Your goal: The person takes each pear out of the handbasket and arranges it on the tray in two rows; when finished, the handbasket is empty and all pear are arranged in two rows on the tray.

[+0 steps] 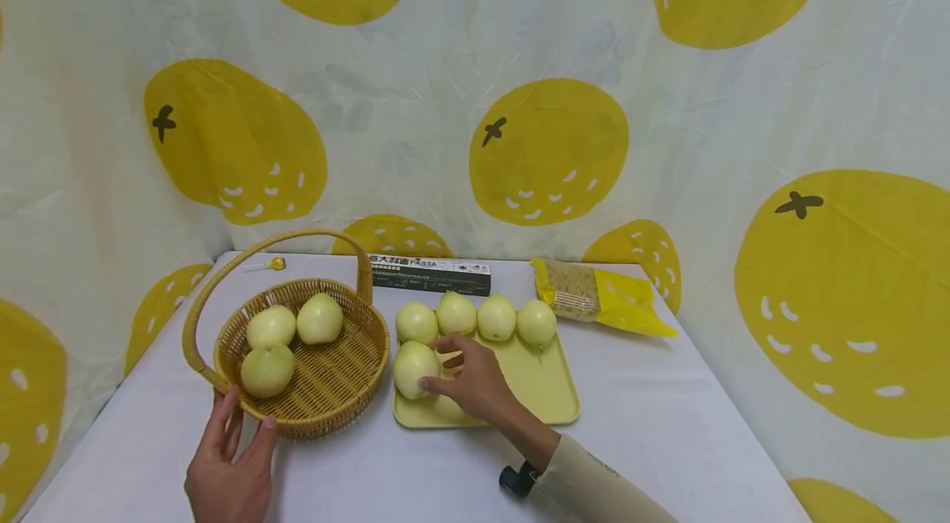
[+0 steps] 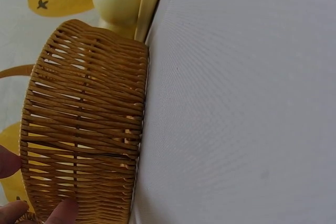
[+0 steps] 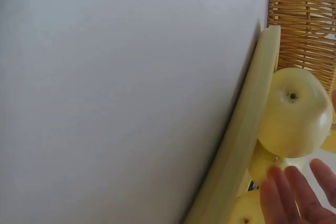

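My left hand (image 1: 230,469) holds the near-left rim of a round wicker basket (image 1: 334,424), its thumb and fingers on the rim and outer wall. Three pale yellow-green pears (image 1: 267,370) lie inside the basket. Over the yellow tray (image 1: 512,391), my right hand (image 1: 475,379) reaches around the front-left pear (image 1: 414,370), thumb by its near side and fingers by its far right side. In the right wrist view those fingers (image 3: 286,195) look spread beside the pear (image 3: 296,114), which rests at the tray's edge. Several more pears (image 1: 496,318) line the tray's back.
Behind the tray lies a dark pasta box (image 1: 430,275), with a yellow food packet (image 1: 601,296) at back right. A small yellow-tipped item (image 1: 276,263) sits behind the basket, whose tall arched handle (image 1: 195,317) rises at the left. Patterned cloth (image 1: 445,53) hangs behind the white table.
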`<state>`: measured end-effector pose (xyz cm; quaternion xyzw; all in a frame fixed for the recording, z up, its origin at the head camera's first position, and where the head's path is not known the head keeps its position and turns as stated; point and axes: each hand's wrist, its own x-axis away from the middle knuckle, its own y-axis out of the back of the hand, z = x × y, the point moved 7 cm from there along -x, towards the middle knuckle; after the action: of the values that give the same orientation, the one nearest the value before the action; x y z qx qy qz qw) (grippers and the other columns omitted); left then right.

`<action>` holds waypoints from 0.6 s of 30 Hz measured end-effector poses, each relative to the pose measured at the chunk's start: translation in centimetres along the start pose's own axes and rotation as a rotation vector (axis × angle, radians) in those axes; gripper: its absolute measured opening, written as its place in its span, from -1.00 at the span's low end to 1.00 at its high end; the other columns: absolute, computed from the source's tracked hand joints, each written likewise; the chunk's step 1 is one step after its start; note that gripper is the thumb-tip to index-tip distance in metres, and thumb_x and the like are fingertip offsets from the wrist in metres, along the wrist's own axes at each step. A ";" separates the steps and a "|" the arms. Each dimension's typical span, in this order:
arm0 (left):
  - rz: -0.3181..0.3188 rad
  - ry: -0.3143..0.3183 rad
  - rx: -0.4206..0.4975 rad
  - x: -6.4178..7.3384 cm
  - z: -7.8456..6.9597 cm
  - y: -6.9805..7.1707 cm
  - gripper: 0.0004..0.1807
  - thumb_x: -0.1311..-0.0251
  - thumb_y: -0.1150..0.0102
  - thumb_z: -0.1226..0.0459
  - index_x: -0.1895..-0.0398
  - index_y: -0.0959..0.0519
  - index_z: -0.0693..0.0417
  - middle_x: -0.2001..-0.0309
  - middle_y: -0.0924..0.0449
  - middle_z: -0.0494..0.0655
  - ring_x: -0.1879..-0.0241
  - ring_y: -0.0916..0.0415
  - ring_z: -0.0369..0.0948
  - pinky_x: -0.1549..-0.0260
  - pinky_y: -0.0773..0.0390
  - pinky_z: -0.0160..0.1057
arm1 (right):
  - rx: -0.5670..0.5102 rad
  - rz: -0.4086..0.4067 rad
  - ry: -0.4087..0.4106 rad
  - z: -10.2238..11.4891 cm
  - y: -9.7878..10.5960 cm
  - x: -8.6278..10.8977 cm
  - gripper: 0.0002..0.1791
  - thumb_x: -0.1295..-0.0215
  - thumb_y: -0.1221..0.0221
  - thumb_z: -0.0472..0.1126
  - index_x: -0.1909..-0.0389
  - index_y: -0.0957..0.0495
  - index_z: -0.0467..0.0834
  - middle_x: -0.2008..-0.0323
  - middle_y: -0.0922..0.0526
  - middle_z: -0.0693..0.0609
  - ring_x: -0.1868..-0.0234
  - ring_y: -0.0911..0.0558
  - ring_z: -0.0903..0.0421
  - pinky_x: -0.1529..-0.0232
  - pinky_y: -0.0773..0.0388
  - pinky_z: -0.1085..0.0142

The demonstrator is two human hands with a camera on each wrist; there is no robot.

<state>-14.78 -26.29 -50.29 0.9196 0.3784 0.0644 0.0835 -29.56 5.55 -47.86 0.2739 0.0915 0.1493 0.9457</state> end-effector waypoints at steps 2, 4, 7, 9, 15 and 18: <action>0.000 0.004 0.001 0.0 0.0 0.0 -0.17 -0.42 -0.31 0.33 -0.67 -0.22 -0.27 -0.71 0.12 -0.29 -0.64 -0.13 0.04 0.08 -0.47 -0.83 | -0.005 -0.028 0.021 0.3 0.3 -0.1 -0.38 -0.15 -0.57 0.07 -0.18 -0.63 -0.07 -0.18 -0.73 -0.09 -0.15 -0.73 -0.16 -0.17 -0.78 0.01; -0.001 0.006 0.002 0.0 0.1 0.0 -0.17 -0.42 -0.31 0.33 -0.67 -0.22 -0.27 -0.71 0.12 -0.27 -0.64 -0.12 0.04 0.08 -0.47 -0.84 | -0.018 -0.057 0.040 0.7 0.6 -0.2 -0.37 -0.16 -0.56 0.08 -0.18 -0.62 -0.08 -0.18 -0.73 -0.08 -0.18 -0.70 -0.15 -0.24 -0.73 -0.08; 0.000 0.011 0.004 -0.1 0.1 0.0 -0.17 -0.42 -0.31 0.32 -0.67 -0.22 -0.30 -0.71 0.12 -0.28 -0.65 -0.11 0.03 0.08 -0.46 -0.84 | -0.038 -0.090 0.070 1.3 1.0 -0.4 -0.36 -0.16 -0.55 0.09 -0.18 -0.62 -0.10 -0.18 -0.72 -0.09 -0.19 -0.67 -0.11 -0.28 -0.67 -0.17; 0.001 0.012 0.010 -0.1 0.2 0.0 -0.17 -0.42 -0.31 0.32 -0.66 -0.22 -0.30 -0.71 0.13 -0.29 -0.65 -0.10 0.03 0.08 -0.46 -0.84 | -0.035 -0.107 0.084 1.7 1.1 -0.4 -0.37 -0.17 -0.55 0.10 -0.18 -0.62 -0.10 -0.16 -0.73 -0.07 -0.18 -0.66 -0.07 -0.28 -0.66 -0.16; -0.010 0.013 0.015 0.0 0.2 0.0 -0.18 -0.41 -0.32 0.32 -0.66 -0.23 -0.30 -0.70 0.10 -0.34 -0.65 -0.13 0.01 0.08 -0.46 -0.84 | -0.047 -0.133 0.111 2.9 1.1 -0.6 -0.37 -0.17 -0.56 0.11 -0.18 -0.63 -0.08 -0.14 -0.73 -0.04 -0.19 -0.67 -0.05 -0.31 -0.66 -0.01; -0.012 0.021 0.001 0.0 0.3 0.0 -0.18 -0.42 -0.32 0.29 -0.66 -0.22 -0.33 -0.69 0.11 -0.38 -0.65 -0.12 0.00 0.08 -0.46 -0.83 | -0.062 -0.144 0.122 3.6 1.0 -0.8 -0.37 -0.15 -0.58 0.10 -0.19 -0.64 -0.05 -0.13 -0.74 0.01 -0.19 -0.67 -0.01 -0.31 -0.66 0.03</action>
<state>-14.74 -26.36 -50.57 0.9167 0.3847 0.0733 0.0794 -29.58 4.29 -44.24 0.2278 0.1637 0.0999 0.9546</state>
